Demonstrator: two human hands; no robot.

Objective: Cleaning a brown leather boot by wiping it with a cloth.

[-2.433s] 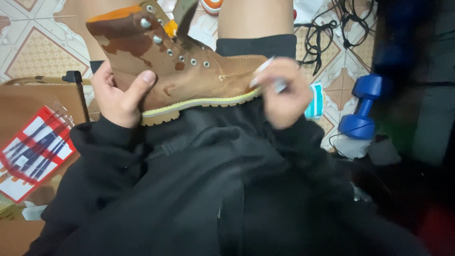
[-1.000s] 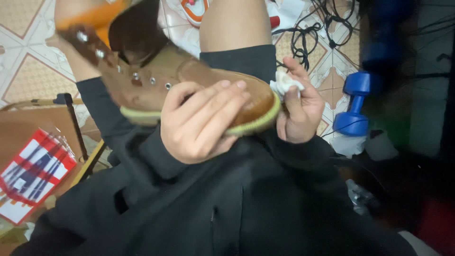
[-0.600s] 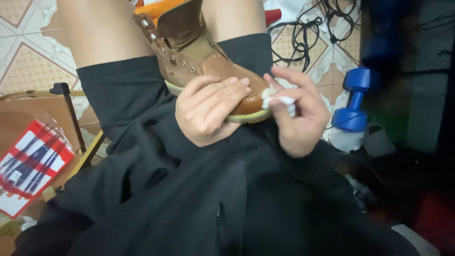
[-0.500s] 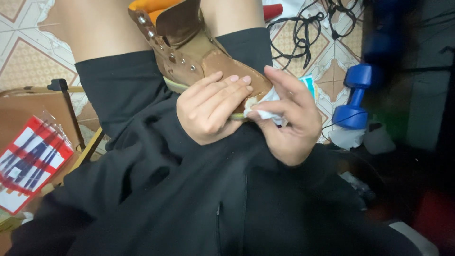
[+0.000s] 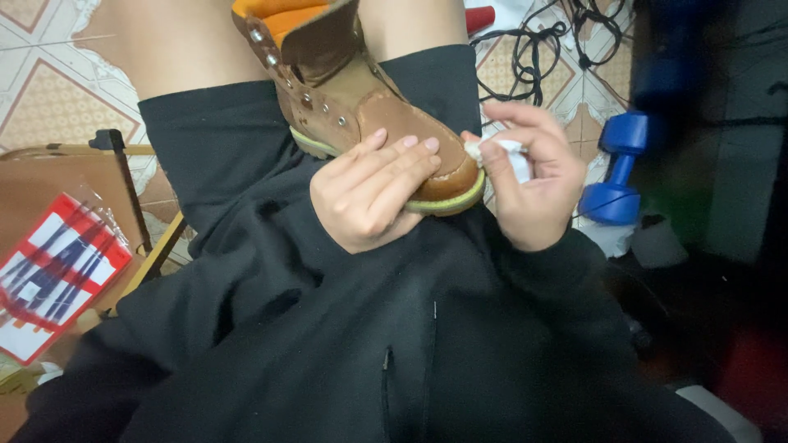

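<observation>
Brown boot (image 5: 361,123) is rested on the lap, toe gripped by the left hand (image 5: 369,193), fingers curled over it. White cloth (image 5: 513,156) is pinched in the right hand (image 5: 533,184) against the toe's sole edge. 1 blue dumbbell (image 5: 616,168) is seen nearby.

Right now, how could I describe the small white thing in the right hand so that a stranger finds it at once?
Start from the brown boot lying on the person's lap. At its toe, the right hand pinches a small white crumpled wipe against the toe's edge. It is the only white, soft thing at the boot; the left hand beside it holds nothing but the boot.
</observation>
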